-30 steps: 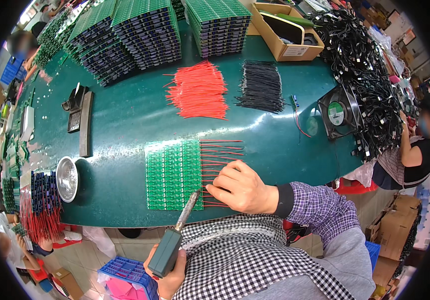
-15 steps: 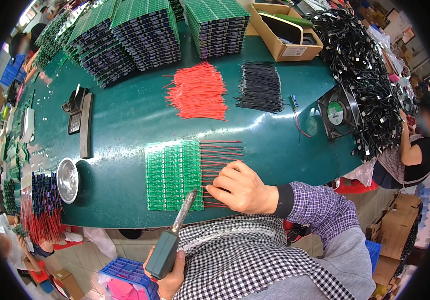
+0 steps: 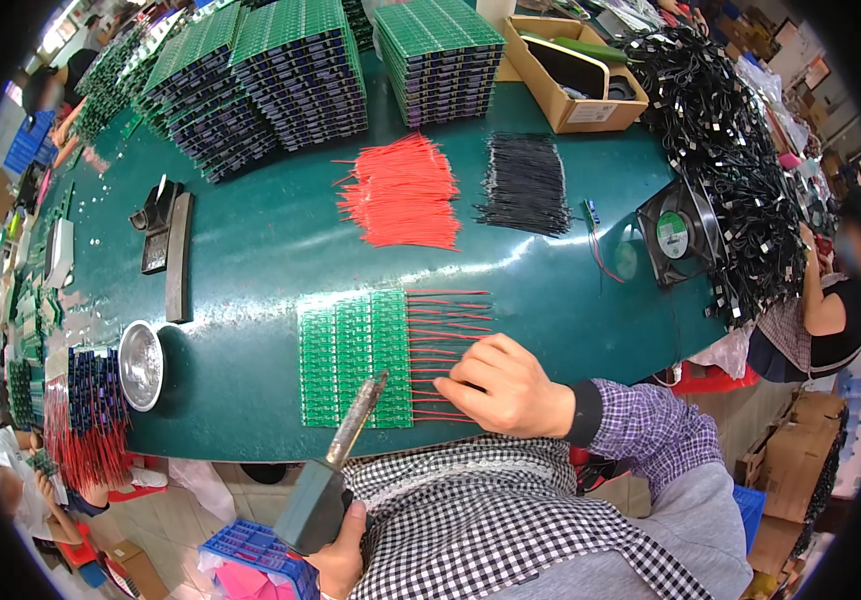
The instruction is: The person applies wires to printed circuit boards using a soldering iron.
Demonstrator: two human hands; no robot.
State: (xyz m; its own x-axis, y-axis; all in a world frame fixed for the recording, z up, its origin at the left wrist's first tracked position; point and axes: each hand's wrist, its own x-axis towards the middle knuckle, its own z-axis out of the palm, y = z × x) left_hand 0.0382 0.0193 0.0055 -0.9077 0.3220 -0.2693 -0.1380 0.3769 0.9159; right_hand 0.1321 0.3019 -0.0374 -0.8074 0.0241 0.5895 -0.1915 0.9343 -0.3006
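Observation:
A soldering iron (image 3: 322,490) with a dark grey-green handle is gripped in my left hand (image 3: 342,562) at the lower edge. Its metal tip lies over the right-hand columns of a green panel of small circuit boards (image 3: 350,330); I cannot tell whether it touches. Thin red wires (image 3: 440,318) run in a row from the panel's right edge. Just right of that edge my right hand (image 3: 515,390) is closed, thumb and forefinger pinched at one red wire, other fingers curled above. The hand hides the ends of several wires.
Behind lie a pile of red wires (image 3: 400,190) and a pile of black wires (image 3: 525,185). Stacked green panels (image 3: 300,75) rise at the back. A metal bowl (image 3: 140,365) and an iron stand (image 3: 158,230) sit left. A fan (image 3: 672,232) and black cables (image 3: 750,190) are right.
The iron's tip has shifted slightly left over the panel, and its handle has swung left. My right hand has drawn a little to the right, away from the panel's edge.

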